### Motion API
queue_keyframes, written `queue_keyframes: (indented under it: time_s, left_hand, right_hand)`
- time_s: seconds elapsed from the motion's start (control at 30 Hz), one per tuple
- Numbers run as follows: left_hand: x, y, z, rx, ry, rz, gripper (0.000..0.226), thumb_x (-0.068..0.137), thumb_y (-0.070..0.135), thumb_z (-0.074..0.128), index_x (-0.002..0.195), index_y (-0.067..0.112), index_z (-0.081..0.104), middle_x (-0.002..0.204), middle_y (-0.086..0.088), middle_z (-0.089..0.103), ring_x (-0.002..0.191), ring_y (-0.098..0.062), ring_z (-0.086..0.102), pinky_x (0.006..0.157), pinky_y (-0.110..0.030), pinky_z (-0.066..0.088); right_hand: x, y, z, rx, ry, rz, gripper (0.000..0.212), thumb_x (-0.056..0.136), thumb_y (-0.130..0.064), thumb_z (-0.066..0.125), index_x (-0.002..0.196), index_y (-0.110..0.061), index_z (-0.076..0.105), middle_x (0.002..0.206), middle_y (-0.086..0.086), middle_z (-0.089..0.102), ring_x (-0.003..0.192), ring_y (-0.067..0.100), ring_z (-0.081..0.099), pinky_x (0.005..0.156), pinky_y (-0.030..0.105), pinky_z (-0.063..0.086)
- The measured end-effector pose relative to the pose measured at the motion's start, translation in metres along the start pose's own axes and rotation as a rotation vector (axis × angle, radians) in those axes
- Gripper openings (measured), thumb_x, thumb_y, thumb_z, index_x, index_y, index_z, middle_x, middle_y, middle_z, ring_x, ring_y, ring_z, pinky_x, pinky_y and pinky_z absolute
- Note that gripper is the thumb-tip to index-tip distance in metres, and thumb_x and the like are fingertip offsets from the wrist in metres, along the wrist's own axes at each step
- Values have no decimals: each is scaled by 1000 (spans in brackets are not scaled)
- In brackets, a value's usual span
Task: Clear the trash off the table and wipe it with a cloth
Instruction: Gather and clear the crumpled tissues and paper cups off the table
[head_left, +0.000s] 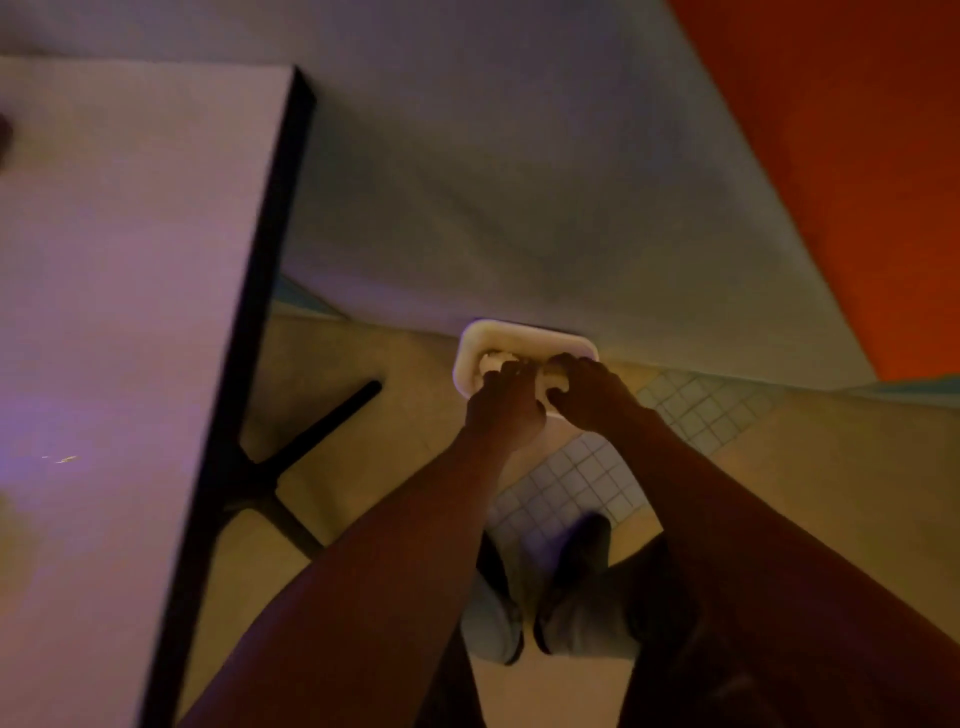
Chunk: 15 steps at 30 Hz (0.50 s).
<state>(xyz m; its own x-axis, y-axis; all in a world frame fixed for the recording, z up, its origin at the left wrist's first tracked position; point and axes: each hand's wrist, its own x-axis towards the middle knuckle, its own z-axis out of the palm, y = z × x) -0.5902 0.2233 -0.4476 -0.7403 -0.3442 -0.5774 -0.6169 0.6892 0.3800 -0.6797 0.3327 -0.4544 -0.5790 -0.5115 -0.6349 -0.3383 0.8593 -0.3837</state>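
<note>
**Holding a white tray with both hands, away from the surface**

Gripping a white tray (524, 340) at the centre of the frame, both hands meet over its near side. The left hand (501, 410) has its fingers curled over the tray's edge on the left part, and the right hand (589, 392) curls over it just beside, on the right part. Small pale lumps, crumpled and too blurred to name, sit in the tray right under the fingertips; whether the fingers pinch them or only the tray's rim cannot be told. Both bare forearms run from the lower edge of the frame up to the tray.

The surface (119, 312), pale with a dark edge, fills the left of the frame, well apart from the tray. A few tiny light specks (62, 459) lie on it at the lower left, and a dark blurred shape shows at the far left edge, upper part. Its black cross-shaped base (291, 467) stands on the floor below its edge.

Under the arms, at lower centre, the person's shoes (545, 613) stand on the floor, which is beige with a patch of small pale tiles (576, 483). Behind the tray rises a grey wall (493, 182), with a red panel (857, 156) at the upper right
</note>
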Motion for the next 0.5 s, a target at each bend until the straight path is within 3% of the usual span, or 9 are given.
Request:
queue_keyframes:
  time_s: [0.23, 0.5]
  left_hand:
    - [-101, 46, -81, -19, -12, 54, 61, 98, 28, 56, 154, 26, 33, 159, 1, 33, 141, -27, 37, 103, -47, 47]
    - [-214, 72, -192, -225, 203, 138, 57, 91, 25, 63, 144, 30, 45, 152, 3, 40, 134, -26, 44, 98, -48, 51]
  right_hand:
    - [-117, -50, -85, -53, 15, -8, 53, 95, -37, 58, 144, -24, 42, 135, 11, 50, 122, 32, 54, 94, 40, 47]
    - [-231, -117, -168, 13, 126, -121, 50, 93, -33, 62, 140, -30, 48, 133, 6, 52, 120, 30, 55, 90, 38, 46]
